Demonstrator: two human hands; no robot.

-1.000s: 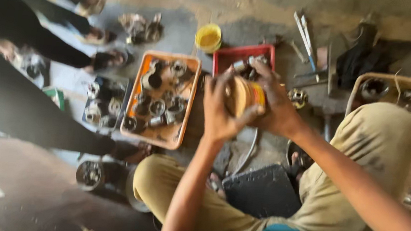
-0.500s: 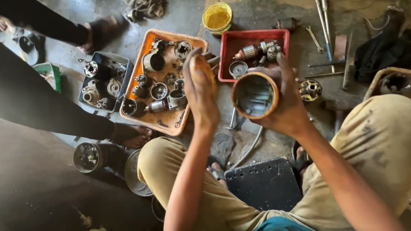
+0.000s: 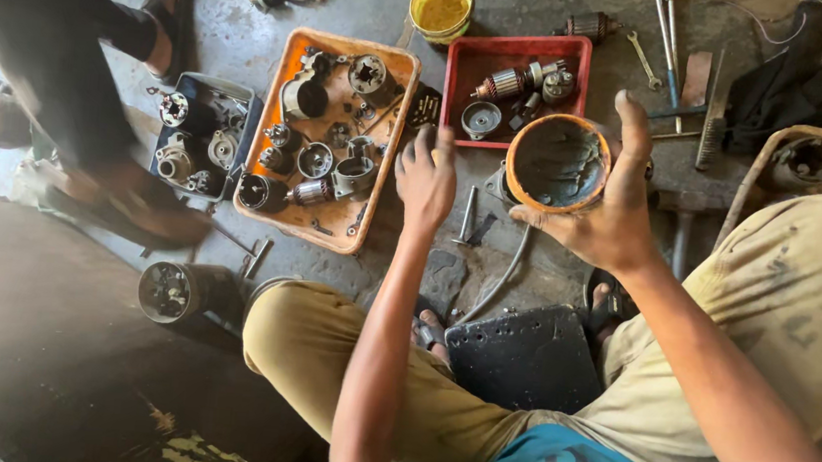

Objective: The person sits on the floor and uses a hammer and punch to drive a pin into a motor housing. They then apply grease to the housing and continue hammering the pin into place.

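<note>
My right hand (image 3: 616,206) grips a round orange-rimmed tin (image 3: 558,163) with dark grease inside, held up above the floor with its mouth toward me. My left hand (image 3: 425,174) hangs free a little to the tin's left, fingers apart and pointing down, holding nothing. It hovers beside the right edge of an orange tray (image 3: 396,129) full of several metal motor housings and parts. Behind the tin lies a red tray (image 3: 519,51) with an armature and small parts.
A yellow tub (image 3: 442,6) stands at the back. Wrenches and rods (image 3: 669,35) lie at the far right. A dark tray of parts (image 3: 201,135) and a round housing (image 3: 167,291) sit at the left. Another person's legs and sandal (image 3: 162,16) stand at the upper left. A black plate (image 3: 519,357) rests between my knees.
My left hand has come off the tin and dropped to its left. The tin stays in my right hand, now turned with its open mouth toward me. The person at the left has shifted.
</note>
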